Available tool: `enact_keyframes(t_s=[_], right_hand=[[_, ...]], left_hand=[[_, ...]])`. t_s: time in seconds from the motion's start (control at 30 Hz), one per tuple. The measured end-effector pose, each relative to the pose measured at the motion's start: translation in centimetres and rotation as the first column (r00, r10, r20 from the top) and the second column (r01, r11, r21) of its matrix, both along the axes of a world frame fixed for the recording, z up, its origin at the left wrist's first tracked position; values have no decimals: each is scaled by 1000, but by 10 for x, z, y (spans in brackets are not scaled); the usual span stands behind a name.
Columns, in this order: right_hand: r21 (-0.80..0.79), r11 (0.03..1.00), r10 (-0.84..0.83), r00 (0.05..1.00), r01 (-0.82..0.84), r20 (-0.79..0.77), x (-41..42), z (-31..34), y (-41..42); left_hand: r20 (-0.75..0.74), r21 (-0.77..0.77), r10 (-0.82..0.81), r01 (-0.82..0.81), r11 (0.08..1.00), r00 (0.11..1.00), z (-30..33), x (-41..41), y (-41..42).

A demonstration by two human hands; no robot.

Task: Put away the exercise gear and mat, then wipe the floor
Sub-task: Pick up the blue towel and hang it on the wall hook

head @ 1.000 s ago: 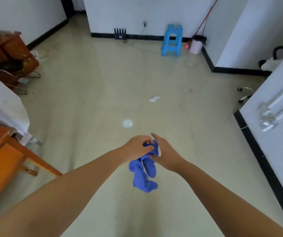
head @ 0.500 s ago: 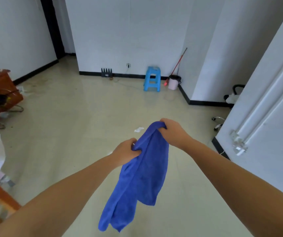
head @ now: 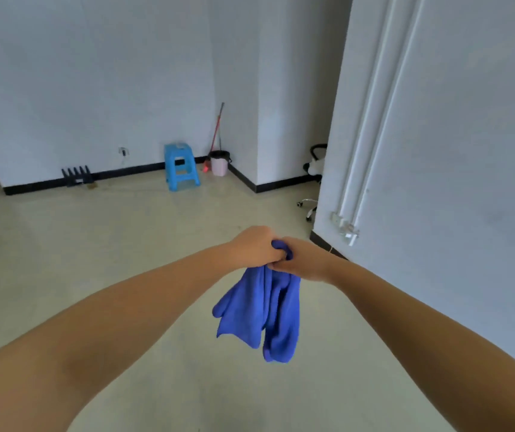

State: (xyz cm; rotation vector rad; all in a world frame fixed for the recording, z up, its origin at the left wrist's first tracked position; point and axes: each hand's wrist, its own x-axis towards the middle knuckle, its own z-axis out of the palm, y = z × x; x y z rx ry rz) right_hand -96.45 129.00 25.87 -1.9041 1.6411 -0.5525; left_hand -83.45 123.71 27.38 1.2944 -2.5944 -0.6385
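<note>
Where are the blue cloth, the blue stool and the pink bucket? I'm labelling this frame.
blue cloth (head: 262, 313): head view, middle of the hanging folds.
blue stool (head: 181, 166): head view, front between the legs.
pink bucket (head: 219, 166): head view, its side wall.

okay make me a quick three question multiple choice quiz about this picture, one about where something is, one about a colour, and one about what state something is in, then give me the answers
1. Where does the small light-blue plastic stool stand?
A. against the far wall
B. beside the person's feet
C. on a table

2. What colour is the soft cloth being held?
A. white
B. red
C. blue

3. How is the cloth held?
A. spread flat on the floor
B. bunched at the top in both hands, the rest hanging
C. draped over the stool

Answers:
1 A: it stands at the black baseboard, left of the pink bin.
2 C: the cloth is plainly blue.
3 B: the left hand and right hand grip its top together, above the beige floor.
</note>
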Motion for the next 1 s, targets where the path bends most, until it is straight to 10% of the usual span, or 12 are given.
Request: enact_keyframes(t_s=[0.37, 0.6, 1.0], right_hand=[[70, 827, -537, 820, 558, -197, -85, -44, 231], [145, 530, -768, 545, 836, -338, -103, -85, 438], [173, 54, -898, 124, 983, -423, -54, -95, 858]], left_hand=[[-131, 188, -541, 557, 809, 830, -65, -116, 119], [132, 45, -882, 886, 462, 453, -87, -195, 296], [199, 15, -978, 999, -52, -54, -113, -248, 717]])
